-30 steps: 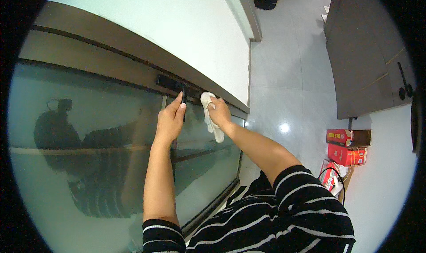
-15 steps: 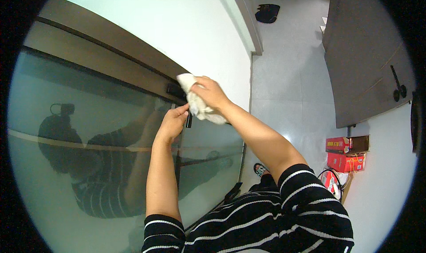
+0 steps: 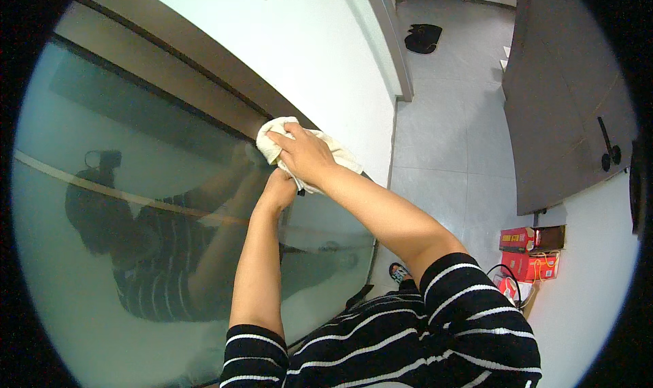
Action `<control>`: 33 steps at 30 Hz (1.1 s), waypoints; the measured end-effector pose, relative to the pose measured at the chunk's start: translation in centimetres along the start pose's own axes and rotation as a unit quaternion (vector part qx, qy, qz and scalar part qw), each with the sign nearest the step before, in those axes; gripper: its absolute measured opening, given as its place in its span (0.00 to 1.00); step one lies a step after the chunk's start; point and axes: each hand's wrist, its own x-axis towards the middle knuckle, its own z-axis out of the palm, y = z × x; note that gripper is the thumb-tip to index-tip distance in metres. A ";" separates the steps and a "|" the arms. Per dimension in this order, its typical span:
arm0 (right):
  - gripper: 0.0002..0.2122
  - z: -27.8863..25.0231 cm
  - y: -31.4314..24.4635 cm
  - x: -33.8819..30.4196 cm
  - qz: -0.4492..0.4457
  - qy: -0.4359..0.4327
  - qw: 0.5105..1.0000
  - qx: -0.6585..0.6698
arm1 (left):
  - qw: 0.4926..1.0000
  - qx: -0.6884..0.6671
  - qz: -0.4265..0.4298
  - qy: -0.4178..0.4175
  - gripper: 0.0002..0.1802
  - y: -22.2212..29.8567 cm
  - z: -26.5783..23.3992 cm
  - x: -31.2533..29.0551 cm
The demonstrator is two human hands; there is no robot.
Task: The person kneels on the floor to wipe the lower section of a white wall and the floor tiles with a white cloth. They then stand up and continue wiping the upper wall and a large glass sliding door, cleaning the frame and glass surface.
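A cream cloth [image 3: 273,128] lies bunched over the edge of a brown-framed glass door [image 3: 231,109], with a loose end trailing right. My right hand [image 3: 307,158] holds this cloth against the frame, fingers bent over it, where it covers the black lock plate. Just below, my left hand [image 3: 277,189] is closed on the black door handle [image 3: 300,193]. Only a short dark end of the handle shows; the cloth and my hands hide the rest. My left fingertips are tucked under the cloth's lower edge.
A white wall [image 3: 320,68] runs beyond the door frame. To the right stands a dark grey door [image 3: 564,102] with a black handle [image 3: 605,140]. Red boxes [image 3: 530,262] and a black cable are stacked by the right wall. A black mat [image 3: 423,39] lies on the grey tiled floor [image 3: 432,136].
My right hand has brought the cloth left and down over the lock plate, which showed before. My left fingers, earlier pinching at the handle, are now partly under the cloth. The view has shifted slightly.
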 end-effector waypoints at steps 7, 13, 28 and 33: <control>0.18 -3.1 0.0 -0.1 0.108 -0.135 0.983 -0.065 | 0.999 0.012 0.010 -0.031 0.13 -0.6 0.1 -0.9; 0.18 -0.9 0.6 -0.2 0.072 -0.017 0.997 -0.021 | 0.999 0.029 0.032 -0.033 0.12 0.4 0.2 -0.6; 0.17 4.2 3.2 -7.9 0.156 0.076 0.949 0.264 | 0.994 0.078 0.070 0.016 0.16 -1.3 1.4 -0.6; 0.13 0.5 2.2 -11.2 0.278 -0.029 0.901 0.331 | 0.998 -0.004 0.063 0.030 0.22 -1.4 1.8 -2.1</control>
